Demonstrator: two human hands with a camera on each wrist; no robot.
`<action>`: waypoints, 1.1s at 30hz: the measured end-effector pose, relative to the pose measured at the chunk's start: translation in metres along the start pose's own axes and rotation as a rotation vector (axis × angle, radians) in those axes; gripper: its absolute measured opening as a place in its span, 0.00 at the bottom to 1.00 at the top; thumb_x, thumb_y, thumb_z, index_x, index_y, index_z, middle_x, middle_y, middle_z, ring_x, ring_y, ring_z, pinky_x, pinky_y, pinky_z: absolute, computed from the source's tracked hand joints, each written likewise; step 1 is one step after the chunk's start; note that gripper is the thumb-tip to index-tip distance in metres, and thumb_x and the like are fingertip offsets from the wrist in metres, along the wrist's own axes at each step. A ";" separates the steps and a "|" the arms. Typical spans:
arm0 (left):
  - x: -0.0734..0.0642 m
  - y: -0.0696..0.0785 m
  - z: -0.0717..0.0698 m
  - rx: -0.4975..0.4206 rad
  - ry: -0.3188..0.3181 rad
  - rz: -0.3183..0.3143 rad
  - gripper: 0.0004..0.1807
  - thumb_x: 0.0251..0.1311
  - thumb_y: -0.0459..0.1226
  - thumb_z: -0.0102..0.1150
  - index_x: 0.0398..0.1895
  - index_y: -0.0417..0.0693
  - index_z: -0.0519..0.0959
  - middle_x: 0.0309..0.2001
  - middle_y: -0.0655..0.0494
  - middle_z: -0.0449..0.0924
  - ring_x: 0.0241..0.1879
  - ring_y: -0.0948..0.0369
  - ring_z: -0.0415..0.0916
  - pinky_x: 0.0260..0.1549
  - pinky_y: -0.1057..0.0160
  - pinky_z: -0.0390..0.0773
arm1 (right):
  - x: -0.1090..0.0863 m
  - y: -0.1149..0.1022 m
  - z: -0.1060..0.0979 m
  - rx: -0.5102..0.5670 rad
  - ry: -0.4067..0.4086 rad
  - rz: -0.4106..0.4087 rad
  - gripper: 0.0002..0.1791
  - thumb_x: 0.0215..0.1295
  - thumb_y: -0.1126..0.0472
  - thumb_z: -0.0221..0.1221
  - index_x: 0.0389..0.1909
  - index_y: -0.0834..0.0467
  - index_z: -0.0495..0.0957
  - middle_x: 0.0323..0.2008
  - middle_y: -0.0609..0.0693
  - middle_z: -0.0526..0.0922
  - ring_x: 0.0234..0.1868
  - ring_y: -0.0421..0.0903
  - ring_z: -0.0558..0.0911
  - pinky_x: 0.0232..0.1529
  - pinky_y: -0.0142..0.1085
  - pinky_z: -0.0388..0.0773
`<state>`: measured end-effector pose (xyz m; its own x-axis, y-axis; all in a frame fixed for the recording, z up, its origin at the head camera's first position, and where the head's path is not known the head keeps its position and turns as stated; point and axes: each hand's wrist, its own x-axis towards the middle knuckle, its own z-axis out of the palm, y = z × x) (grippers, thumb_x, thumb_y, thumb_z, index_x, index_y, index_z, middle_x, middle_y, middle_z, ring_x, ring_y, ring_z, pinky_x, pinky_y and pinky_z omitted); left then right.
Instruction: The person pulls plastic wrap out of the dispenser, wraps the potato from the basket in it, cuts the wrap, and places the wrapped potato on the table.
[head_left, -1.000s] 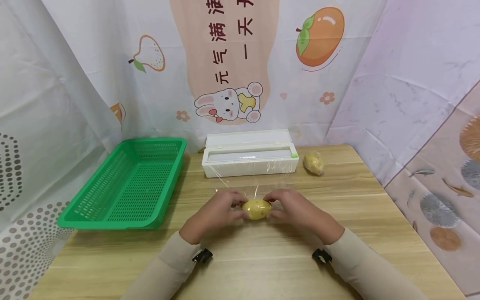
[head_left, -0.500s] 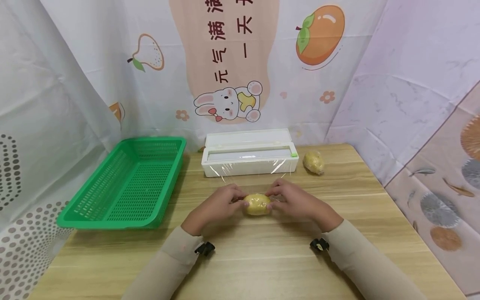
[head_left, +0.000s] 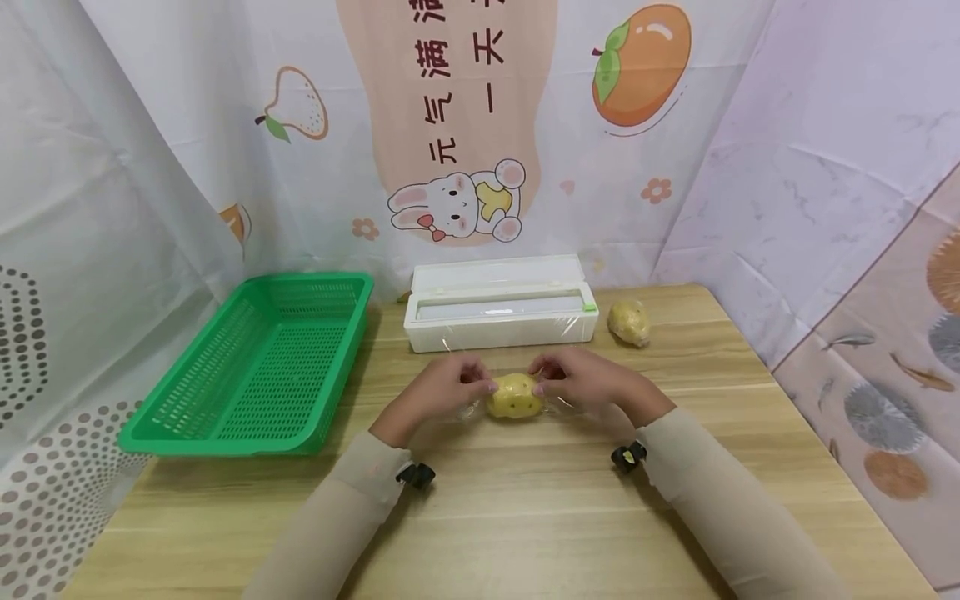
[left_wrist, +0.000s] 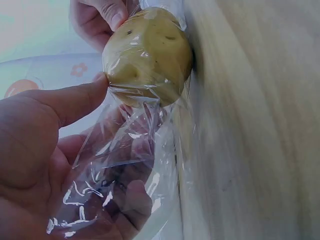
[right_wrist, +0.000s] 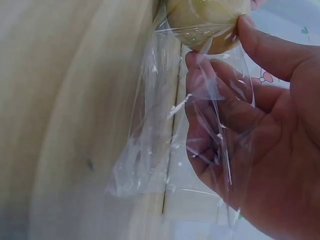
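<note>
Gripping the potato (head_left: 514,396) from both ends, L hand (head_left: 442,387) & R hand (head_left: 588,383) face each other abt midway btwn L & R edges of the tabletop (head_left: 510,517), a bit nearer its far edge. Potato lies lengthwise, parallel to that edge; can't tell if its underside touches wood. Clear film (right_wrist: 132,170) is drawn tight over it, w/ loose, creased ends trailing off both sides. L thumb presses one end, other fingers curled behind, seen thru film; R thumb & fingers pinch the opp. end likewise. More film glints btwn hands & the white box (head_left: 502,336), which sits along the far edge, nr its middle. Box lid (head_left: 498,271) is up, roll (head_left: 495,312) visible inside, green tab (head_left: 589,307) at its R end. Just R of box, nr far R corner: 2nd potato (head_left: 630,323), also film-wrapped. Green basket (head_left: 225,448) w/ slotted walls takes the far L corner. Printed curtain (head_left: 585,100) hangs behind far edge.
</note>
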<state>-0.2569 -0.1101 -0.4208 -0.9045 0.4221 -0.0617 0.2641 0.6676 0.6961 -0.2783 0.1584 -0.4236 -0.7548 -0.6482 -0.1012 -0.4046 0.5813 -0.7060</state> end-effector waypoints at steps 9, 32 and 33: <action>0.013 -0.002 -0.008 0.058 -0.029 -0.072 0.12 0.61 0.52 0.58 0.28 0.59 0.84 0.29 0.64 0.81 0.33 0.62 0.75 0.34 0.62 0.74 | 0.014 -0.002 -0.005 -0.017 0.025 0.048 0.06 0.66 0.53 0.59 0.37 0.51 0.79 0.32 0.44 0.82 0.33 0.41 0.79 0.37 0.38 0.76; 0.028 0.008 -0.016 0.326 0.095 0.040 0.07 0.55 0.45 0.67 0.22 0.60 0.81 0.23 0.68 0.77 0.26 0.66 0.73 0.27 0.64 0.72 | 0.029 -0.010 -0.008 -0.189 0.216 0.085 0.13 0.57 0.49 0.66 0.28 0.50 0.73 0.28 0.44 0.79 0.30 0.42 0.76 0.32 0.36 0.73; 0.029 0.008 -0.015 0.328 0.090 0.055 0.06 0.56 0.44 0.66 0.23 0.59 0.82 0.23 0.68 0.77 0.26 0.66 0.73 0.28 0.64 0.72 | 0.029 -0.010 -0.008 -0.203 0.231 0.078 0.12 0.57 0.49 0.66 0.27 0.49 0.73 0.28 0.43 0.79 0.30 0.42 0.76 0.32 0.36 0.73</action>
<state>-0.2859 -0.1021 -0.4062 -0.9080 0.4168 0.0435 0.3938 0.8132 0.4284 -0.2999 0.1378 -0.4134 -0.8756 -0.4822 0.0286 -0.4178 0.7265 -0.5456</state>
